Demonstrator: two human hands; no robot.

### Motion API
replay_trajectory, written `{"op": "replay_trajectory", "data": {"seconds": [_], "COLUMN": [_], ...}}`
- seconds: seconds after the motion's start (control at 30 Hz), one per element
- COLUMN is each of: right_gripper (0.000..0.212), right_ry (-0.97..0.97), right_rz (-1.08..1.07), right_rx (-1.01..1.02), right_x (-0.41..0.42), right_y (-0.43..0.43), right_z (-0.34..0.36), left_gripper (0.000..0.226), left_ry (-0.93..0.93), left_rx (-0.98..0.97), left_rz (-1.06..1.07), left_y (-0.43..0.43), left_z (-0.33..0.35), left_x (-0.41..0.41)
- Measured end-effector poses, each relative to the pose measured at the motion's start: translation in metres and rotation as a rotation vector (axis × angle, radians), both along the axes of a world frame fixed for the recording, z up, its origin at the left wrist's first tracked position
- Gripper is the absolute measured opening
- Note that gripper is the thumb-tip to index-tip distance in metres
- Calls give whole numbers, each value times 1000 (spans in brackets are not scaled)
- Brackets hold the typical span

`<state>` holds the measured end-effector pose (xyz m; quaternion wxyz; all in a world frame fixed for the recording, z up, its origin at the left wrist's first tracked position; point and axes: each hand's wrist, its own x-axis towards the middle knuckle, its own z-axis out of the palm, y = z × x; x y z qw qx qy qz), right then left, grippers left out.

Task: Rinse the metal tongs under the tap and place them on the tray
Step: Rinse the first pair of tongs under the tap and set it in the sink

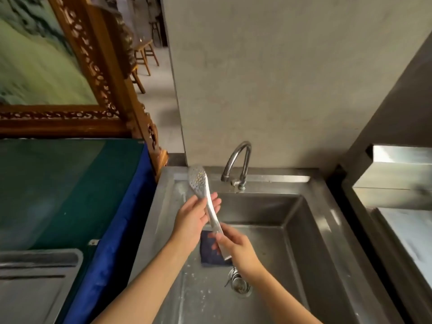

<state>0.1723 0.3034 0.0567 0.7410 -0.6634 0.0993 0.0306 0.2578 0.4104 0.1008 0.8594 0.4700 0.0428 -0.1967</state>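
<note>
Head view: the right hand (pixel 240 250) is closed round the handle end of the tongs (pixel 210 206), while the left hand (pixel 196 216) cups the shaft midway with fingers loosely curled behind it — a two-point hold that seems meant to steady the long tool and turn it. The perforated head points up and away, over the sink's back left rim and left of the tap (pixel 238 164), not under the spout; no water stream is visible. The tongs hang above the sink (pixel 304 230), over a dark cloth (pixel 210 253) lying in the basin near the drain (pixel 240 284). The tray (pixel 35 288) waits on the tabletop to the left, well apart — the set-down is not yet begun.
</note>
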Motion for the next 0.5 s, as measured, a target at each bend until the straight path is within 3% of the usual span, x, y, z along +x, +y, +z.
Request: {"op": "replay_trajectory", "data": {"seconds": [0.23, 0.37, 0.5], "right_gripper": [20, 28, 33], "right_ry": [171, 243, 96], "right_rz": [88, 156, 37], "right_rx": [-43, -281, -792], "right_x": [11, 38, 82], "right_y": [2, -30, -78], "right_z": [-57, -87, -106], "left_gripper": [19, 17, 17], "left_ry": [115, 147, 118], "left_rx": [72, 136, 219], "left_rz": [63, 116, 136], "left_y": [-1, -24, -44], "left_z": [-70, -99, -128], "left_x": [15, 34, 51]}}
